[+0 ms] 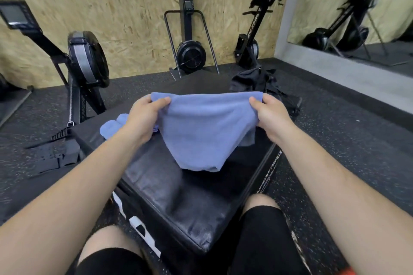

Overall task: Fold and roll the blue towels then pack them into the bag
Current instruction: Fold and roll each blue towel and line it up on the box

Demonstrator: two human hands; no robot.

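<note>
1. Held up over the middle of the surface (178, 196): a blue towel (205, 131), soft and napped, stretched flat along its top edge and sagging below to a blunt, rounded point.
2. Pinched at the top left corner by the left hand (145, 116) and at the top right corner by the right hand (270, 114), thumbs on the near face, fingers curled behind the cloth.
3. Lowest fold touching the padding or just clear of it; cannot tell which.
4. Near the left edge, partly hidden behind the left wrist: rolled towels (111, 126) of the same blue, short plump cylinders.
5. Slumped at the far right corner: a black bag (263, 82), crumpled fabric with loose straps.
6. Black padded box for a surface, with a creased, faintly glossy leather-like top and white markings on the near left side.
7. All round, a dark speckled rubber floor (335, 131); behind, a chipboard wall (134, 18) with black rowing machines (190, 51) stood against it; at right, a mirror (357, 6).
</note>
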